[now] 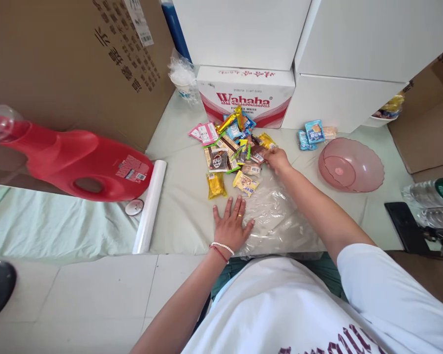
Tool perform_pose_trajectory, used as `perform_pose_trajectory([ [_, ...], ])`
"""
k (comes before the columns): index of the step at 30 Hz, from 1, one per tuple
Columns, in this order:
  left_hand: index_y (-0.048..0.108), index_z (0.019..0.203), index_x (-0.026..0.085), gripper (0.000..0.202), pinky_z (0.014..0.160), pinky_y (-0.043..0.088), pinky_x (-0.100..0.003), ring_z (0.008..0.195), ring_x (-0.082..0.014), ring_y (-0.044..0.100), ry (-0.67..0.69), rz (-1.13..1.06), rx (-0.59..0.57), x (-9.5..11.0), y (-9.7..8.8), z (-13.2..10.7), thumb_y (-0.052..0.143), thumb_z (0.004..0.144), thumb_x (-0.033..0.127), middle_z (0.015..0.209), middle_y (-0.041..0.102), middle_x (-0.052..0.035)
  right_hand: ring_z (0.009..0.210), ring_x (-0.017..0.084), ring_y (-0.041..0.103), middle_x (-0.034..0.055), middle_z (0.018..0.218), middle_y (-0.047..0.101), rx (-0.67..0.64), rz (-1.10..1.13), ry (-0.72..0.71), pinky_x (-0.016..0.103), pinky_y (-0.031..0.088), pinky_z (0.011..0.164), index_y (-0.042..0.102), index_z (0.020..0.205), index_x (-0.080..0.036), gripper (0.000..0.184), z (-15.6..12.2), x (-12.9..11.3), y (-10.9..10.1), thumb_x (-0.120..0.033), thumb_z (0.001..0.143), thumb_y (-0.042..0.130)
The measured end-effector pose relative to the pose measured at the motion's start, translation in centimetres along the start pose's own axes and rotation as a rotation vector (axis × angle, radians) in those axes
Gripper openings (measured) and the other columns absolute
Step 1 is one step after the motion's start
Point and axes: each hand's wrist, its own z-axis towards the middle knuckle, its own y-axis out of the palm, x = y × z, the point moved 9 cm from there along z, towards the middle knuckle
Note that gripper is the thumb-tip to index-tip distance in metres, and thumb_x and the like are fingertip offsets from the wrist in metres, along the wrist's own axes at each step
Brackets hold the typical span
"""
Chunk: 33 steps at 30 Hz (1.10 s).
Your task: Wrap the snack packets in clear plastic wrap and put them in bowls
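Observation:
A loose pile of wrapped snacks [227, 146] lies on the covered table in front of a white carton. At the pile's right edge, my right hand [276, 160] has its fingers closed on a brown snack packet [257, 154]; the fingertips are partly hidden. My left hand [231, 227] rests palm down near the table's front edge, fingers spread, holding nothing. Just beyond its fingertips are a yellow packet [216, 186] and a cream-coloured packet [245, 183]. A clear plastic bag [280, 223] lies flat between my arms. Blue snack packets [314, 132] sit apart on the right, behind a pink translucent bowl [369, 167].
Behind the pile stands the Wahaha carton [245, 96], with white cabinets [243, 32] around it. On the left are a large red bottle [92, 157] and a white roll [150, 206]. A black phone [406, 226] and plastic bottles [428, 194] lie at the right edge.

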Motion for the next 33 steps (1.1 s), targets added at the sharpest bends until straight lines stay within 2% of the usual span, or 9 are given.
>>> perform_pose_trajectory([
  [2,0.027,0.169,0.02,0.075,0.128,-0.002,-0.074,0.165,-0.0321,0.017,-0.002,0.002,-0.004,0.0,0.0,0.0,0.03,0.106,0.061,0.175,0.025,-0.0104,0.061,0.015,0.055,0.0002,0.068,0.063,0.046,0.08,0.054,0.029,0.047,0.057,0.061,0.089,-0.021,0.019,-0.1,0.8,-1.7,-0.035,0.087,0.073],
  [5,0.026,0.169,0.019,0.075,0.127,-0.006,-0.075,0.165,-0.0315,0.016,0.0,0.003,-0.007,0.1,0.1,0.0,0.029,0.106,0.06,0.175,0.022,-0.0103,0.066,0.014,0.059,0.0015,0.082,0.07,0.093,0.14,0.068,0.026,0.047,0.057,0.062,0.095,-0.022,0.028,-2.5,1.1,-6.6,-0.041,0.082,0.078],
  [9,0.026,0.169,0.019,0.075,0.127,-0.009,-0.073,0.165,-0.0319,0.016,0.005,-0.002,0.002,0.2,0.1,0.1,0.03,0.106,0.059,0.175,0.023,-0.0112,0.083,0.018,0.068,0.0039,0.104,0.073,-0.097,0.273,-0.035,0.032,0.055,0.07,0.064,0.111,-0.025,0.05,-9.0,0.6,-11.0,-0.056,0.076,0.081],
  [11,0.025,0.169,0.02,0.074,0.127,-0.008,-0.073,0.165,-0.0329,0.016,0.005,-0.004,0.004,0.2,0.1,0.1,0.031,0.106,0.059,0.175,0.023,-0.0114,0.089,0.021,0.07,0.0058,0.11,0.074,-0.266,0.192,-0.056,0.034,0.057,0.074,0.065,0.115,-0.025,0.053,-12.7,1.1,-10.6,-0.06,0.078,0.078],
  [16,0.025,0.169,0.021,0.074,0.126,0.0,-0.077,0.164,-0.037,0.018,-0.012,0.006,-0.016,0.3,0.0,0.2,0.034,0.105,0.057,0.174,0.026,-0.0133,0.08,0.019,0.069,0.0037,0.096,0.075,-0.608,-0.072,-0.101,0.033,0.056,0.073,0.064,0.124,-0.02,0.044,-18.7,3.8,-5.6,-0.052,0.095,0.061],
  [20,0.025,0.169,0.02,0.074,0.126,0.002,-0.077,0.164,-0.037,0.019,-0.017,0.042,-0.02,0.4,-0.1,0.2,0.034,0.105,0.056,0.174,0.026,-0.0135,0.098,0.023,0.069,0.0101,0.118,0.07,-0.487,-0.473,-0.274,0.038,0.057,0.088,0.069,0.128,-0.02,0.033,-19.3,3.1,-5.0,-0.03,0.099,0.057],
  [24,0.026,0.169,0.019,0.074,0.126,0.005,-0.077,0.164,-0.0367,0.019,-0.013,0.077,-0.023,0.5,-0.1,0.2,0.034,0.105,0.057,0.174,0.026,-0.014,0.122,0.031,0.062,0.0159,0.147,0.058,-0.311,-0.719,-0.474,0.047,0.055,0.102,0.064,0.143,-0.023,0.043,-20.4,0.3,-5.3,-0.037,0.104,0.055],
  [28,0.027,0.168,0.017,0.074,0.126,0.004,-0.076,0.164,-0.0353,0.021,-0.017,0.092,-0.016,0.5,-0.1,0.2,0.033,0.106,0.056,0.174,0.026,-0.0148,0.15,0.034,0.041,0.0112,0.165,0.047,-0.44,-0.767,-0.717,0.059,0.034,0.125,0.049,0.158,-0.026,0.055,-23.2,0.6,-2.5,-0.038,0.105,0.056],
  [33,0.028,0.168,0.019,0.074,0.127,0.004,-0.074,0.164,-0.0338,0.02,-0.012,0.098,-0.004,0.5,0.0,0.2,0.032,0.106,0.058,0.174,0.027,-0.0152,0.154,0.032,0.038,0.0119,0.168,0.044,-0.454,-0.771,-0.718,0.065,0.026,0.128,0.035,0.167,-0.028,0.067,-23.9,3.1,-1.5,-0.033,0.103,0.057],
])
